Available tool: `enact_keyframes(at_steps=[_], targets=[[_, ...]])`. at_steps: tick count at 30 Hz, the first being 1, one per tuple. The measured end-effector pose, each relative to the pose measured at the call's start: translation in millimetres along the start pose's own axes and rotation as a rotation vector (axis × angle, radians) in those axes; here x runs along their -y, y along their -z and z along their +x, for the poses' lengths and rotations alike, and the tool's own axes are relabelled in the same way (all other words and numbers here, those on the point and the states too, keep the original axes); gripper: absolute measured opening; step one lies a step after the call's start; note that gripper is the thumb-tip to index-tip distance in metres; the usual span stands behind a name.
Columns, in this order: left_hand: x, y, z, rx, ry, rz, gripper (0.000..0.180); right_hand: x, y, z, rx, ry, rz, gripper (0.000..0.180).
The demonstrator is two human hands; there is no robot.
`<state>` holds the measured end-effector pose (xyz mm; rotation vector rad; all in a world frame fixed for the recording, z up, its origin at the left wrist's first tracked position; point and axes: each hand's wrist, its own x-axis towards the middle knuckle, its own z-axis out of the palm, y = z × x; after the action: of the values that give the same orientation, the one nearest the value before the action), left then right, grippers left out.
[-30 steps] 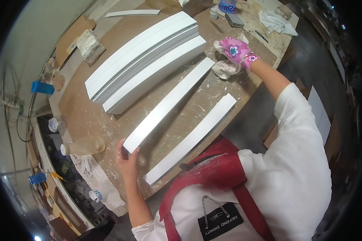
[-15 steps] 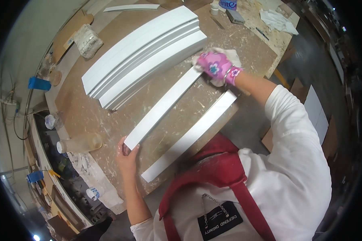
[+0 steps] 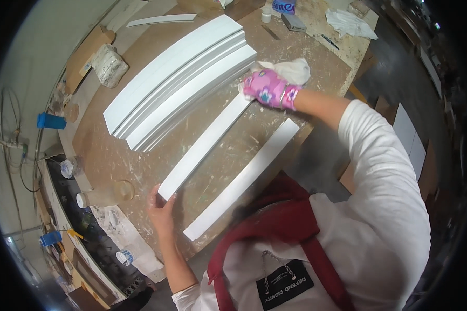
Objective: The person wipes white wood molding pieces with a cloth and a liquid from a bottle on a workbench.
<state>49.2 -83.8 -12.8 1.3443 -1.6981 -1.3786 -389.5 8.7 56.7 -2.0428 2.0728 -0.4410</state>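
Note:
My right hand point(image 3: 267, 88), in a pink flowered glove, presses a white rag point(image 3: 288, 69) onto the far end of a long white strip point(image 3: 205, 145) lying on the worn workbench point(image 3: 114, 150). My bare left hand point(image 3: 161, 210) holds that strip's near end at the bench's front edge. A second white strip point(image 3: 242, 179) lies parallel to its right. Behind them sits a stack of curved white panels point(image 3: 176, 80).
A wrapped grey block point(image 3: 109, 65) and a cardboard piece point(image 3: 85, 52) lie at the bench's left. Small containers point(image 3: 283, 6), a dark box point(image 3: 294, 22) and crumpled cloth point(image 3: 350, 23) sit at the far end. Blue cups point(image 3: 51, 121), cables and clutter fill the shelf on the left.
My right hand has carried the rag from the bench's far right corner down to the far end of the middle strip. My left hand stays on the near end.

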Motion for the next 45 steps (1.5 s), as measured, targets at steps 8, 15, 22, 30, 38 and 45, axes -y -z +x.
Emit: enact_keyframes(at_steps=[8, 15, 22, 30, 38, 45], targets=[[-1.5, 2.9, -0.2, 0.002, 0.02, -0.036, 0.052, -72.3, -73.2, 19.8, 0.057, 0.242, 0.428, 0.014], [35.4, 29.4, 10.2, 0.039, -0.011, 0.409, 0.053, -118.4, -51.7, 5.8, 0.32, -0.354, -0.189, 0.026], [-33.9, -46.4, 57.5, 0.222, -0.343, 0.8, 0.041, -89.4, -39.8, -10.1, 0.308, -0.132, -0.056, 0.059], [-63.4, -237.8, 155.8, 0.604, -0.18, 0.523, 0.026, -79.7, -52.8, -0.6, 0.189, -0.016, -0.093, 0.033], [-70.6, -261.1, 176.8, 0.763, 0.016, 0.482, 0.026, -87.5, -60.0, -7.2, 0.089, -0.017, -0.09, 0.033], [-72.5, -268.1, 179.0, 0.805, 0.059, 0.562, 0.02, -86.7, -59.3, -7.1, 0.108, -0.016, -0.084, 0.033]])
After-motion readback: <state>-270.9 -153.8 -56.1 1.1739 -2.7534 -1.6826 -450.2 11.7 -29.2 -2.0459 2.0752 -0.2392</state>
